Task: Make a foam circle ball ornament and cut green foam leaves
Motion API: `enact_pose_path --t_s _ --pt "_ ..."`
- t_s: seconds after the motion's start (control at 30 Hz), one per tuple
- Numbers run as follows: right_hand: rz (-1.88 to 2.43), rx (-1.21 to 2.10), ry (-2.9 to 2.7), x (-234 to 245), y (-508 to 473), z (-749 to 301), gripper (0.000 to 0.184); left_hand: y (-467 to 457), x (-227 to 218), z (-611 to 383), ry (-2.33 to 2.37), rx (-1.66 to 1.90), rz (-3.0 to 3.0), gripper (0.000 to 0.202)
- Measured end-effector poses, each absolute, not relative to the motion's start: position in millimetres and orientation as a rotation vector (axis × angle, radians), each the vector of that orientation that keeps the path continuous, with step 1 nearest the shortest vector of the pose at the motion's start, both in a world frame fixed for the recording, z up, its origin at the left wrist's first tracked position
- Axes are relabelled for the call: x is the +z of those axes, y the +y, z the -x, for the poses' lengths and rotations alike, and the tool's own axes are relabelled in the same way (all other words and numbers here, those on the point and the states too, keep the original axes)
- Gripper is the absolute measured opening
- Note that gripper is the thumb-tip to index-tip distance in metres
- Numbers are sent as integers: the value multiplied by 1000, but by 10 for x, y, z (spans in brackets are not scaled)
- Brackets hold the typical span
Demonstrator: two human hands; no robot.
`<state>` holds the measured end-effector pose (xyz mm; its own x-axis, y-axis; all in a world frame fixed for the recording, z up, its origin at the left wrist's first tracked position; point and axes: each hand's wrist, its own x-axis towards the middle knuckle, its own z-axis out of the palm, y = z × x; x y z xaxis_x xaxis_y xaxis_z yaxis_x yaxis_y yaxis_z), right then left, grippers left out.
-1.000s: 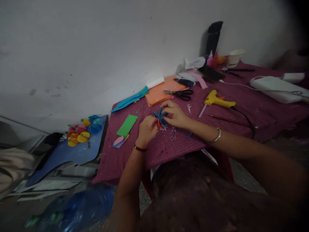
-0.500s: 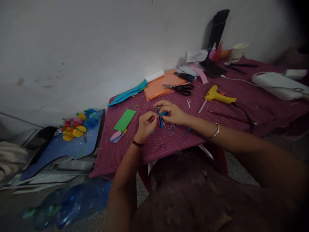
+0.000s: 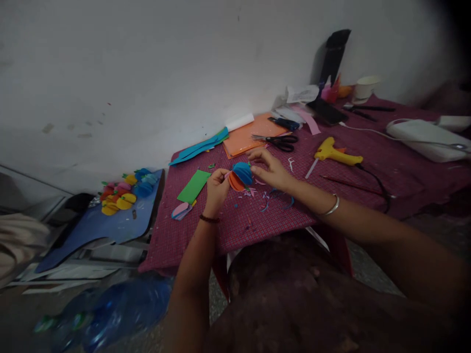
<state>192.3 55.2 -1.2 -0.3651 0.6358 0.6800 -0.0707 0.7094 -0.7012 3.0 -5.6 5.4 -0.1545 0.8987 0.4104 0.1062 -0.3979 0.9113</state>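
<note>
A small folded-paper ornament with blue, orange and pink rounded leaves (image 3: 242, 172) is up off the table, between my hands. My left hand (image 3: 218, 189) is closed in a pinch on its pink left edge. On the ornament's right side is my right hand (image 3: 270, 169), its fingers apart and curved, the thumb tip close to the blue leaf; whether it touches cannot be made out. Left of my left hand lie a green paper rectangle (image 3: 194, 186) and a few pink and blue cut paper pieces (image 3: 181, 211). Paper scraps (image 3: 250, 192) are scattered below the ornament.
Black-handled scissors (image 3: 281, 142) and a box cutter (image 3: 284, 123) rest by orange sheets (image 3: 239, 140). Farther right are a yellow glue gun (image 3: 336, 153), a pencil (image 3: 346, 181) and a white device (image 3: 423, 137). Finished paper ornaments (image 3: 119, 198) sit on a blue board at left.
The ornament has turned from edge-on to show its blue and orange leaves spread out. My right hand's fingers have loosened from their pinch; my left keeps hold.
</note>
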Motion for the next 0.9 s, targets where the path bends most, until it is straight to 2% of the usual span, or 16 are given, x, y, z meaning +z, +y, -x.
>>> enact_pose_path --t_s 0.17,0.47,0.63,0.77,0.9 --pt "398 731 -1872 35 494 -1930 24 -56 63 -43 1158 1614 -1492 30" --pt "337 822 -1885 9 534 -1899 15 -58 65 -32 1160 1611 -1579 28" --pt "402 648 -1871 -4 540 -1883 4 -48 69 -27 1169 1631 -1628 29" --pt "414 566 -1932 -31 557 -1872 12 -72 71 -44 1176 1618 -1691 26" --pt "424 485 -1996 -43 549 -1867 7 -122 67 -87 1190 1576 -1822 18"
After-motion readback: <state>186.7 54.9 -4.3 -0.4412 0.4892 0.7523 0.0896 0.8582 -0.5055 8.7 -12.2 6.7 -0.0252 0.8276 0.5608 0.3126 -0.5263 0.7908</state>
